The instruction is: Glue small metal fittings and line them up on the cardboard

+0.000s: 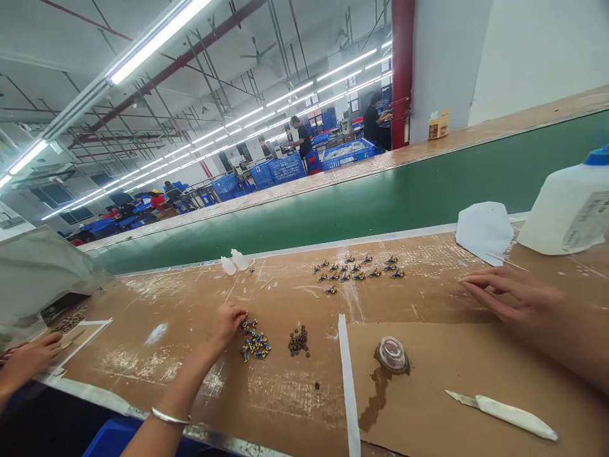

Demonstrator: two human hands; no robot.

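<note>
Your left hand [227, 325] rests unclenched, fingertips touching a heap of small blue-and-gold parts [254, 341] on the bench [280, 400]; your right hand [514, 298] lies open, empty, well apart.

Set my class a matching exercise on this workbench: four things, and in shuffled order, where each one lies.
Things:
1. white-handled knife
2. two small white bottles
3. heap of dark beads
4. large white jug with a blue cap

Places:
A. beside the white paper sheet
B. on the brown cardboard sheet
C. at the far edge of the workbench, by the green conveyor belt
D. between the blue-and-gold pieces and the white strip

Pairs: 1-B, 2-C, 3-D, 4-A
</note>
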